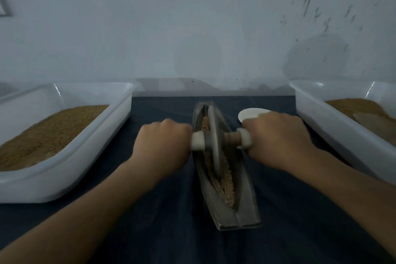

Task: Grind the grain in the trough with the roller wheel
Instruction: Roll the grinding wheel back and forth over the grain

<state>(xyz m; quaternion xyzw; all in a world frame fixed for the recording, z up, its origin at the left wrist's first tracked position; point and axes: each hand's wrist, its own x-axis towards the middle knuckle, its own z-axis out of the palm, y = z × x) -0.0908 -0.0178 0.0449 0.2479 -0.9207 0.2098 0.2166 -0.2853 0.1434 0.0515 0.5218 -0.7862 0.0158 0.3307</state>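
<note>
Forearms point(96, 206) come in low, both mine. Left hand point(165, 141) is fisted round the left grip of the axle and right hand point(276, 137) round the right grip, so both are closed on the roller wheel point(214, 141). Wheel stands upright between the hands, seated in the trough point(244, 210), which runs lengthwise away from me. Grain point(225, 184) lies along the groove, mostly on my side of the hands, and looks coarse, kernels intact. My read: grinding is under way but far from done, and the near stretch needs many passes. White disc point(250, 113) sits just beyond the right hand. Left tray point(64, 186), outboard of the left hand, is well filled with brown grain. Right tray point(321, 113), outboard of the right hand, holds less; can't tell if ground. Dark cloth point(171, 221) lies under everything.
</note>
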